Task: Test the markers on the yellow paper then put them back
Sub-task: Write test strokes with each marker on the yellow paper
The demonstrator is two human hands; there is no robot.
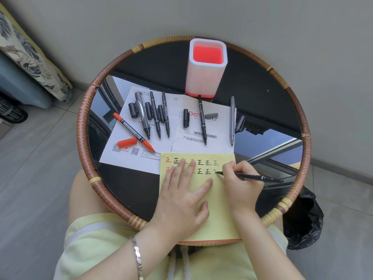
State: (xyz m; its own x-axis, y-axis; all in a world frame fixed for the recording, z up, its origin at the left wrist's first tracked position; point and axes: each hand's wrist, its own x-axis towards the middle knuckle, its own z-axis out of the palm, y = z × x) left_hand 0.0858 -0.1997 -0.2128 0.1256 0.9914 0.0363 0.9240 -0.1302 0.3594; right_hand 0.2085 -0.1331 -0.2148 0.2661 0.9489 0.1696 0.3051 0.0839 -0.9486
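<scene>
The left hand [181,199] lies flat with straight fingers on the yellow paper [218,223] at the bottom middle of the frame, so the paper does not slide. The right hand [240,184] pinches a black marker [254,176]; its tip touches the paper in the second row of marks. The other markers [142,114] lie uncapped on the white sheet [129,158] above, near the pink holder [203,79], likely waiting to go back

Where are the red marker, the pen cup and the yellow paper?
red marker [133,131], head view, middle of its barrel
pen cup [201,81], head view, front wall
yellow paper [219,211], head view, bare lower part
</scene>
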